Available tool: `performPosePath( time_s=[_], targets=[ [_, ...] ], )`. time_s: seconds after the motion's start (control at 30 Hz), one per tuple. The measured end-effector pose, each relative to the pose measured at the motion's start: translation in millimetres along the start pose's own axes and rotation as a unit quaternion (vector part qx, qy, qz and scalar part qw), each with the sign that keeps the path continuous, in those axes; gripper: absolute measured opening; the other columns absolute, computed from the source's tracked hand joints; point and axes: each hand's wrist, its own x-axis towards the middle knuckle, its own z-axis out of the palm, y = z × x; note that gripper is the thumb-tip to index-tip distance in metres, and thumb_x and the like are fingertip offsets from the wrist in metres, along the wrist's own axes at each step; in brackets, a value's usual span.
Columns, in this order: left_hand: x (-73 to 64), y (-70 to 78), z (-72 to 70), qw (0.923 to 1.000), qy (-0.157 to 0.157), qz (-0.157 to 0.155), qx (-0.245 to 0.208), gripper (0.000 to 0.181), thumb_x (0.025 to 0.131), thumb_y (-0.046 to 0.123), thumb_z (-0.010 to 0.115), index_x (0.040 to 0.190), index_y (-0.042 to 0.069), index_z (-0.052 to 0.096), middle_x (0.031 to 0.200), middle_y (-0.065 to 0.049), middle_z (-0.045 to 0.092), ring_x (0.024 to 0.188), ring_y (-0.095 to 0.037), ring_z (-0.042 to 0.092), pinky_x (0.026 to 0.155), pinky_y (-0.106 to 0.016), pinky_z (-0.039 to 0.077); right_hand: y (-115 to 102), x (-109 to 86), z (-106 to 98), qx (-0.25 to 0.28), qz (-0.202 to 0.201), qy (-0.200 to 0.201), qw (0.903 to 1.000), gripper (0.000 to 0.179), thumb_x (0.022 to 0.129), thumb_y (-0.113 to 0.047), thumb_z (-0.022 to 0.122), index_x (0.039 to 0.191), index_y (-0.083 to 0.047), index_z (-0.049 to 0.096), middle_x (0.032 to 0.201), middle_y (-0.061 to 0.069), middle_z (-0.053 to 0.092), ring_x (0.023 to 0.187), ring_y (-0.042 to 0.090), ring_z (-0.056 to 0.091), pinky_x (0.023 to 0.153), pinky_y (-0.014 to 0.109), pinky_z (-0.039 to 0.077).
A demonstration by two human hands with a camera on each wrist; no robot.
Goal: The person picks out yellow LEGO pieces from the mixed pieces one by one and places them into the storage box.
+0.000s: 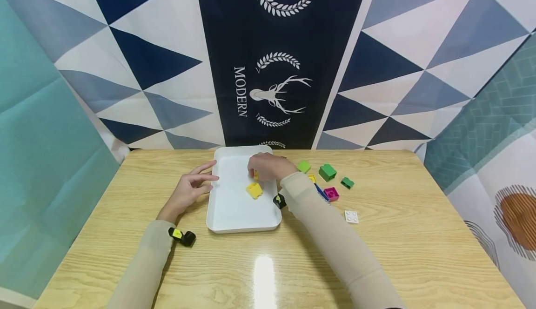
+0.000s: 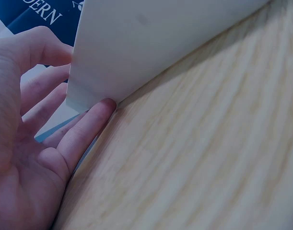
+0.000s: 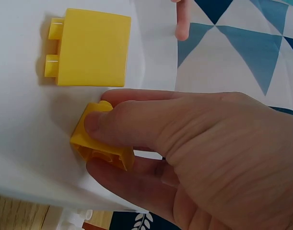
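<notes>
A white tray (image 1: 234, 211) lies on the table. My left hand (image 1: 190, 190) is at its left side, fingers extended; in the left wrist view the fingertips (image 2: 105, 105) touch the tray's outer wall (image 2: 136, 43). Over the far right part of the tray, my right hand (image 1: 268, 165) pinches a small yellow toy brick (image 3: 100, 129) between thumb and fingers, its hollow underside partly showing. A second, larger yellow brick (image 1: 254, 190) lies on the tray floor close to that hand, its studs pointing sideways in the right wrist view.
Right of the tray lie a light green brick (image 1: 303, 166), a dark green brick (image 1: 327, 172), a small green brick (image 1: 347, 182), a magenta brick (image 1: 331, 194), a blue piece (image 1: 321, 192) and a white brick (image 1: 351, 217). A patterned cloth (image 1: 268, 67) hangs behind the table.
</notes>
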Motion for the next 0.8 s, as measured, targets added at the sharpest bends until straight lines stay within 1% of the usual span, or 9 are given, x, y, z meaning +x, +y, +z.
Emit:
performPosePath(
  time_s=[0.23, 0.47, 0.67, 0.8],
  targets=[
    [-0.4, -1.3, 0.1, 1.0, 0.001, 0.001, -0.003, 0.025, 0.1, -0.012, 0.07, 0.124, -0.018, 0.076, 0.176, -0.032, 0.045, 0.157, -0.063, 0.047, 0.115, -0.003, 0.045, -0.1, -1.9, 0.7, -0.002, -0.002, 0.003, 1.0, 0.034, 0.103, 0.0, 0.075, 0.13, -0.02, 0.079, 0.138, 0.002, 0.073, 0.126, 0.026, 0.058, 0.11, 0.046, 0.059],
    [0.3, -2.0, 0.3, 1.0, 0.004, -0.001, 0.0, 0.025, 0.1, -0.012, 0.07, 0.123, -0.017, 0.077, 0.175, -0.031, 0.045, 0.157, -0.062, 0.048, 0.115, -0.003, 0.046, -2.1, -5.8, -0.2, -0.004, -0.007, 0.009, 0.9999, 0.035, 0.102, 0.0, 0.075, 0.131, -0.02, 0.079, 0.137, 0.003, 0.074, 0.125, 0.027, 0.059, 0.11, 0.045, 0.06],
    [-0.1, -0.9, 0.0, 1.0, 0.0, 0.001, -0.001, 0.025, 0.101, -0.012, 0.069, 0.124, -0.018, 0.076, 0.176, -0.031, 0.044, 0.158, -0.062, 0.047, 0.115, -0.003, 0.046, -4.0, -8.4, -1.2, -0.007, -0.006, 0.013, 0.9999, 0.036, 0.102, -0.002, 0.075, 0.132, -0.021, 0.079, 0.139, 0.003, 0.074, 0.125, 0.026, 0.059, 0.113, 0.045, 0.059],
    [-0.2, -0.9, 0.1, 1.0, 0.001, -0.001, -0.002, 0.025, 0.101, -0.012, 0.069, 0.125, -0.018, 0.076, 0.176, -0.031, 0.044, 0.158, -0.061, 0.047, 0.114, -0.003, 0.046, -5.1, -11.0, -2.6, -0.003, -0.005, 0.018, 0.9998, 0.039, 0.099, -0.001, 0.079, 0.134, -0.02, 0.078, 0.141, 0.004, 0.073, 0.124, 0.026, 0.06, 0.112, 0.044, 0.059]
  ],
)
